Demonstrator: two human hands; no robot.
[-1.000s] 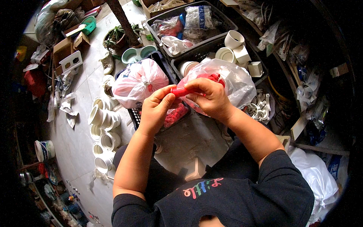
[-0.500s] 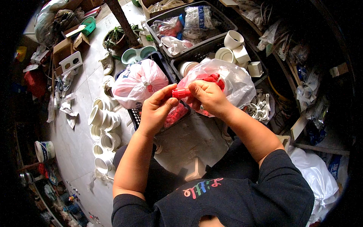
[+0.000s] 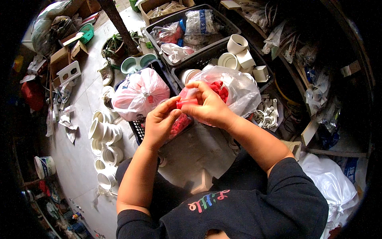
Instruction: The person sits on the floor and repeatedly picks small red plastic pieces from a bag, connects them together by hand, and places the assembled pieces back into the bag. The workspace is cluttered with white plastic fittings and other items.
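Observation:
A short red plastic pipe fitting point(image 3: 184, 102) is held level between my two hands, above the baskets. My left hand point(image 3: 158, 124) pinches its left end between thumb and fingertips. My right hand point(image 3: 215, 109) grips the right end, its thumb along the near side and the index finger arched above. That end is partly hidden by the fingers. Just beyond my right hand is an open clear plastic bag point(image 3: 242, 88) with red pieces point(image 3: 219, 91) in it. More red pieces point(image 3: 180, 124) lie in a black basket point(image 3: 137, 130) beneath my left hand.
A tied white bag point(image 3: 140, 95) with red contents sits left of my hands. White pipe fittings point(image 3: 106, 131) stand clustered on the floor to the left. Black crates point(image 3: 175, 72) beyond hold white fittings and bagged parts. White clips point(image 3: 267, 113) lie at the right, near a white sack point(image 3: 328, 179).
My right hand's fingers have shifted on the red fitting; the index finger is now raised and arched. The left hand keeps its pinch. The whole view has shifted slightly.

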